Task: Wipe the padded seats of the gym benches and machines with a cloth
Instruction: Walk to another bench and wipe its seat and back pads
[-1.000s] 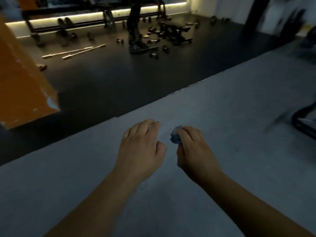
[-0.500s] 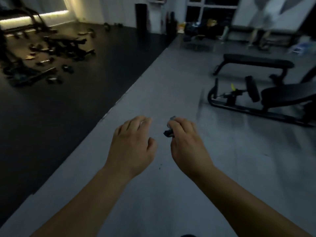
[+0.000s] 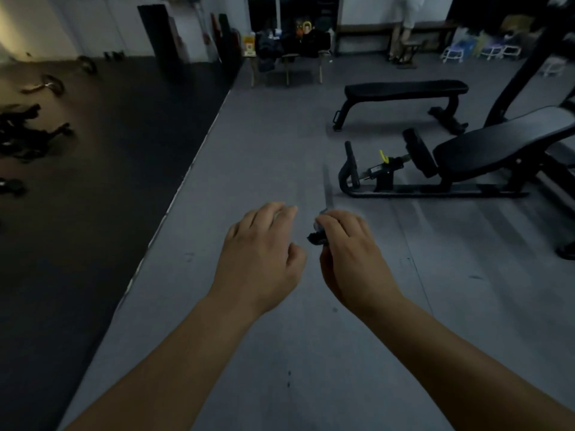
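Black incline bench [image 3: 497, 147] sat nearer than before. Right hand [image 3: 351, 256] still pinched the cloth [image 3: 316, 237]; left hand [image 3: 264, 253] stayed loosely curled, empty.

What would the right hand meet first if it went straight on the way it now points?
Nothing near: the right hand, gripping a small cloth, points over grey floor. Far ahead, probably the table holding bags; depth is unclear.
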A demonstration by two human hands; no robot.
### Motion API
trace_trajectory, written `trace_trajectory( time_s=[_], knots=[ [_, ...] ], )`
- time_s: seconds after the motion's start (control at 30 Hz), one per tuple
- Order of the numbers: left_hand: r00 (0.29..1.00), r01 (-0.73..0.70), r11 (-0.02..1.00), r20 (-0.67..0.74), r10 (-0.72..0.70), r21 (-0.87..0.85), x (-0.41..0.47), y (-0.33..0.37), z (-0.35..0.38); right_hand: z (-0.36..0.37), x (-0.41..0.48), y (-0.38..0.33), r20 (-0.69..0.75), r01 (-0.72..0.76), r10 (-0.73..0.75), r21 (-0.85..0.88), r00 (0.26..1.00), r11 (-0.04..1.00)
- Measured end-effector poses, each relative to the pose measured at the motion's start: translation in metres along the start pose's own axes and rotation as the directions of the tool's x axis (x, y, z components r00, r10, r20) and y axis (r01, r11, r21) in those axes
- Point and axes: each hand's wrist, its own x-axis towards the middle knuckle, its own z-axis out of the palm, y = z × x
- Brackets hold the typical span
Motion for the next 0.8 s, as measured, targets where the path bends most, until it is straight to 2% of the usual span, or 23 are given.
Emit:
trace_trajectory(
  time_s=[0.23,0.47,0.63,0.8],
  knots=[
    [0.999,-0.042,0.999,0.021,0.043,-0.025,0.178,-0.107,0.029,0.081,0.172,0.045,-0.010,-0.071,0.071,-0.027,0.997,0.997],
    [0.980,-0.186,0.982,0.069,0.189,-0.039,0.380,-0.217,0.066,0.173,0.356,0.086,-0.104,-0.175,0.166,-0.085,0.981,0.981],
    [0.946,-0.303,0.950,0.099,0.309,-0.072,0.523,-0.252,0.083,0.207,0.468,0.134,-0.134,-0.270,0.254,-0.121,0.958,0.955],
    [0.913,-0.389,0.919,0.104,0.394,-0.072,0.683,-0.272,0.130,0.249,0.581,0.228,-0.189,-0.344,0.316,-0.140,0.930,0.929]
  ],
)
